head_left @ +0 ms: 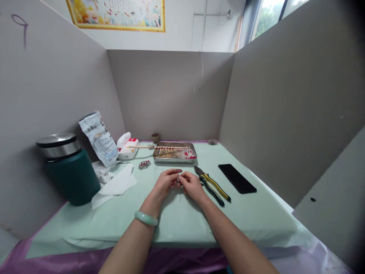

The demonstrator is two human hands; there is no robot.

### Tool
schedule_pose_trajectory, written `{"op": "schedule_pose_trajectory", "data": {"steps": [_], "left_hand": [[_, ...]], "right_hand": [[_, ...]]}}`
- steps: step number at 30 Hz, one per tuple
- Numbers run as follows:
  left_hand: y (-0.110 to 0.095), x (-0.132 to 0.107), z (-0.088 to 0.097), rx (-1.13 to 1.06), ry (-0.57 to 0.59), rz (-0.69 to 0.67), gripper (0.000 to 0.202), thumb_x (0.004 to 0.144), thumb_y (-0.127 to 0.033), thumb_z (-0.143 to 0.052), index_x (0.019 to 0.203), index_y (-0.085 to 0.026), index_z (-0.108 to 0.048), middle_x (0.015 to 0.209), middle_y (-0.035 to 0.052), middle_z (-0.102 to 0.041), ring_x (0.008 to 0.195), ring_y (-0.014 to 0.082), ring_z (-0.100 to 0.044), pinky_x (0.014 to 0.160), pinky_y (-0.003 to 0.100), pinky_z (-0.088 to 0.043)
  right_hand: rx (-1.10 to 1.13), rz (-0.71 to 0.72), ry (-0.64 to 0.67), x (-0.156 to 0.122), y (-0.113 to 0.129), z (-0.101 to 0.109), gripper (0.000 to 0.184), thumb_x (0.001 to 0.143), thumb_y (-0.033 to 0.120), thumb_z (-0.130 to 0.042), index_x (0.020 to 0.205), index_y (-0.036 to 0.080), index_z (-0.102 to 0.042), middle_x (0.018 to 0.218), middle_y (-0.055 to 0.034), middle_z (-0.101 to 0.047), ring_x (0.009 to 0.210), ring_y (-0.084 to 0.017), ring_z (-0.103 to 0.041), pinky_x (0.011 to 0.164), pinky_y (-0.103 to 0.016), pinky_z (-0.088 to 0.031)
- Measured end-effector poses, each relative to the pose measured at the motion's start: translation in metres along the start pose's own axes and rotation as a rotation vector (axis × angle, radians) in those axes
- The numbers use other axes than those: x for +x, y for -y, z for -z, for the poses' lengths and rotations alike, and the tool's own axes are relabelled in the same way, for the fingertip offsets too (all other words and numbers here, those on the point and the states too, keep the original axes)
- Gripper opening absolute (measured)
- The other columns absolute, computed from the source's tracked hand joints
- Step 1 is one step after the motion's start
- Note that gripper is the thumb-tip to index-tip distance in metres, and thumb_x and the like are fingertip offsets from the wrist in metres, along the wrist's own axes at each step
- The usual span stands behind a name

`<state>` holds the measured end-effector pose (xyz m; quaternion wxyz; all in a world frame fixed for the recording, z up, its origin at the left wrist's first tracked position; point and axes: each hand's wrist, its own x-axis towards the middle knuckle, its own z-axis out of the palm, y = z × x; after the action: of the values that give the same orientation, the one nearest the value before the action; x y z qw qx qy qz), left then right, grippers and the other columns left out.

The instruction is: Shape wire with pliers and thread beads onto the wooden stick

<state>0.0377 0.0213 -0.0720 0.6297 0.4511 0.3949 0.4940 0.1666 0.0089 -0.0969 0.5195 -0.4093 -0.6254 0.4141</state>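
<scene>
My left hand (166,182) and my right hand (191,183) meet fingertip to fingertip over the pale green table cover (176,220), just in front of a metal tray (174,153). Both pinch a tiny piece between them, too small to name. A pale green bangle (145,218) sits on my left wrist. The tray holds gold and red beads, and a wooden stick (159,147) threaded with red beads lies across its rim. Pliers with yellow and green handles (213,186) lie right beside my right hand.
A black phone (237,178) lies at the right. A dark green flask with a steel lid (68,169), a printed bag (98,137), white papers (115,185), a small bead cluster (144,164) and a white box (127,146) sit at the left. Grey partition walls enclose three sides.
</scene>
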Motion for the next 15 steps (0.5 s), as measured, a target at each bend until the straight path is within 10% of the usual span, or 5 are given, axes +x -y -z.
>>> {"op": "schedule_pose_trajectory", "data": {"steps": [15], "left_hand": [[0.0025,0.0014,0.002,-0.035,-0.025,-0.012,0.032,0.055,-0.014,-0.072,0.086,-0.007,-0.071,0.058,0.0036,-0.061,0.046,0.0072,-0.046,0.045,0.021,-0.03]], "right_hand": [[0.005,0.007,-0.054,0.0016,0.0016,0.0006,0.022,0.079,0.038,-0.055,0.069,0.018,-0.054,0.054,0.0031,-0.06,0.034,-0.007,-0.041,0.035,-0.02,-0.031]]}}
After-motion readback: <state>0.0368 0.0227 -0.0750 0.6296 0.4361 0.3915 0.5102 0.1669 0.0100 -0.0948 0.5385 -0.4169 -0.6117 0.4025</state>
